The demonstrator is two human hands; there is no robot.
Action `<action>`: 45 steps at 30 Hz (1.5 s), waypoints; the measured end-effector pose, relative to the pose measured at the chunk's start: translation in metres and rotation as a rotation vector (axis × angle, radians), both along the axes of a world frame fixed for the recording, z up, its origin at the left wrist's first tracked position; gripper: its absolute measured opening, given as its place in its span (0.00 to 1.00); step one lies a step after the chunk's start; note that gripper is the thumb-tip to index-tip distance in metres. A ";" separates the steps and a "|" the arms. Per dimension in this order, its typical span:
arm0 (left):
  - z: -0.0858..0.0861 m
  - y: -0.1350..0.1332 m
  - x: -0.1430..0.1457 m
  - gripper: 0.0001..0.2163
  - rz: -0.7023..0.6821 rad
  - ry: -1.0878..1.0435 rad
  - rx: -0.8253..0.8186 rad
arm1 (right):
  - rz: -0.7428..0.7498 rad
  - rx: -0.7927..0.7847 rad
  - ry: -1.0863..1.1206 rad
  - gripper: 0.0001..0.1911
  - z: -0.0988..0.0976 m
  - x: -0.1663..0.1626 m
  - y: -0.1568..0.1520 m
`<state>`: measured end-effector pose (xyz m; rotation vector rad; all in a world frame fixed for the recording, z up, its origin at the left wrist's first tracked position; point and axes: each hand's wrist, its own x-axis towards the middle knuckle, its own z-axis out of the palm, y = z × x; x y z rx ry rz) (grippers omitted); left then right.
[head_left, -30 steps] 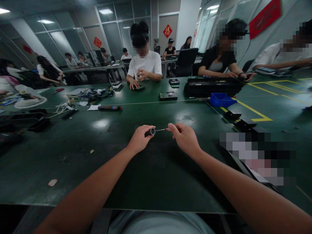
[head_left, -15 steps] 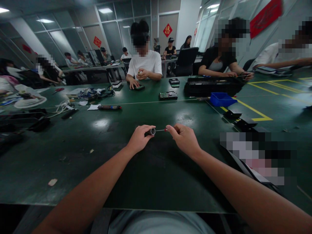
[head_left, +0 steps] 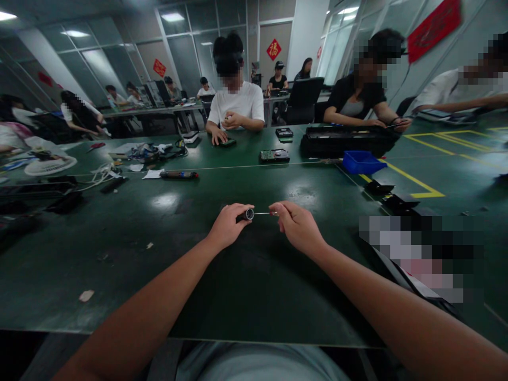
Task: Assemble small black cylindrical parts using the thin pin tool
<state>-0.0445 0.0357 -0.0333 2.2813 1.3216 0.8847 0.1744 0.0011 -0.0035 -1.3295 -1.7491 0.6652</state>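
My left hand (head_left: 227, 226) is closed around a dark cylindrical part (head_left: 248, 214) whose round, silver-rimmed end faces me. From the right, the thin metal shaft of a screwdriver (head_left: 262, 213) reaches to that end; whether its tip sits inside or only touches the side, I cannot tell. My right hand (head_left: 299, 225) grips the screwdriver by its handle, and a bit of red shows between the fingers. Both hands are held above the green table (head_left: 254, 296), level with each other.
Across the table a person in white (head_left: 236, 106) handles a small board. Hard drives (head_left: 274, 155), a long black housing (head_left: 345, 140) and a blue bin (head_left: 363, 162) stand ahead. An electric screwdriver (head_left: 179, 175) and cables (head_left: 97, 177) lie left; a blurred-out object lies right.
The fingers of my right hand have shifted on the screwdriver handle, with the thumb now lower and the index finger on top. My left hand and the cylindrical part stay put.
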 end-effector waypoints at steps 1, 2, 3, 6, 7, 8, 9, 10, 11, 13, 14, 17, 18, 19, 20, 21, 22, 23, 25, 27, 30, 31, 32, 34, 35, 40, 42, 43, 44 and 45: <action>0.000 0.000 0.000 0.17 -0.003 0.004 -0.001 | -0.008 0.006 0.007 0.17 0.000 0.000 0.000; 0.000 0.000 0.000 0.18 -0.005 0.010 -0.002 | -0.012 0.016 0.015 0.16 -0.001 0.000 0.001; 0.000 0.000 0.001 0.18 -0.006 0.016 -0.002 | -0.011 0.025 0.020 0.16 -0.001 0.001 0.001; -0.001 0.000 0.000 0.17 -0.003 0.028 0.005 | 0.028 0.030 0.022 0.15 -0.002 0.001 0.000; -0.001 0.000 0.000 0.17 -0.003 0.030 0.007 | 0.043 0.030 0.021 0.15 -0.002 0.001 -0.001; -0.002 0.000 0.000 0.17 -0.001 0.031 0.009 | 0.052 0.031 0.024 0.16 -0.003 0.001 -0.001; -0.002 0.001 -0.001 0.17 0.000 0.031 0.010 | 0.053 0.032 0.030 0.16 -0.003 0.001 -0.002; -0.002 0.001 -0.001 0.17 0.001 0.032 0.012 | 0.043 0.033 0.043 0.16 -0.004 0.001 -0.002; -0.003 0.001 -0.001 0.17 0.001 0.032 0.015 | 0.025 0.036 0.067 0.14 -0.004 0.001 -0.002; -0.004 0.001 -0.001 0.17 0.001 0.031 0.022 | -0.012 0.038 0.154 0.12 -0.006 0.000 -0.001; -0.004 0.001 0.000 0.17 0.001 0.029 0.026 | -0.018 0.037 0.208 0.12 -0.007 0.000 0.000; -0.004 0.001 0.001 0.18 0.011 0.014 0.036 | 0.007 0.019 0.372 0.10 -0.010 -0.001 0.004; -0.004 0.000 0.001 0.18 0.017 0.007 0.039 | 0.016 0.011 0.424 0.11 -0.011 -0.002 0.006; -0.003 0.000 0.002 0.19 0.020 -0.003 0.042 | 0.020 0.003 0.480 0.12 -0.012 -0.003 0.007; -0.002 0.000 0.002 0.19 0.019 -0.016 0.047 | 0.015 -0.004 0.545 0.13 -0.014 -0.003 0.009; -0.001 -0.001 0.002 0.20 0.011 -0.030 0.054 | 0.010 -0.021 0.612 0.15 -0.015 -0.004 0.010; 0.001 -0.001 0.001 0.20 -0.004 -0.038 0.062 | 0.000 -0.045 0.681 0.16 -0.016 -0.004 0.012; 0.002 -0.001 0.001 0.19 -0.027 -0.034 0.070 | -0.009 -0.077 0.743 0.16 -0.017 -0.004 0.013; 0.005 -0.001 0.000 0.19 -0.075 0.011 0.084 | -0.023 -0.165 0.832 0.16 -0.018 -0.003 0.016; 0.006 0.000 -0.001 0.19 -0.098 0.072 0.084 | -0.052 -0.259 0.871 0.15 -0.018 0.000 0.018; 0.005 0.001 -0.002 0.19 -0.089 0.119 0.066 | -0.106 -0.266 0.857 0.15 -0.020 0.002 0.019; 0.004 0.001 -0.002 0.19 -0.083 0.127 0.061 | -0.113 -0.237 0.839 0.15 -0.021 0.002 0.019; 0.004 0.001 -0.002 0.19 -0.076 0.133 0.058 | -0.112 -0.204 0.819 0.15 -0.022 0.001 0.019; 0.004 0.001 -0.001 0.18 -0.061 0.140 0.057 | -0.102 -0.146 0.774 0.16 -0.024 0.001 0.018; 0.004 0.000 -0.001 0.18 -0.057 0.138 0.058 | -0.095 -0.124 0.751 0.16 -0.024 0.000 0.018; 0.002 0.000 0.000 0.19 -0.057 0.117 0.059 | -0.058 -0.070 0.647 0.14 -0.024 0.000 0.016; 0.002 -0.001 0.000 0.20 -0.049 0.113 0.053 | -0.047 -0.064 0.610 0.15 -0.023 0.000 0.016; 0.002 -0.001 0.000 0.20 -0.042 0.111 0.049 | -0.044 -0.063 0.599 0.15 -0.022 0.001 0.015; 0.003 -0.001 0.000 0.20 -0.035 0.108 0.044 | -0.043 -0.064 0.596 0.15 -0.021 0.001 0.015; 0.003 -0.002 0.000 0.19 -0.028 0.104 0.040 | -0.041 -0.066 0.599 0.15 -0.021 0.000 0.015</action>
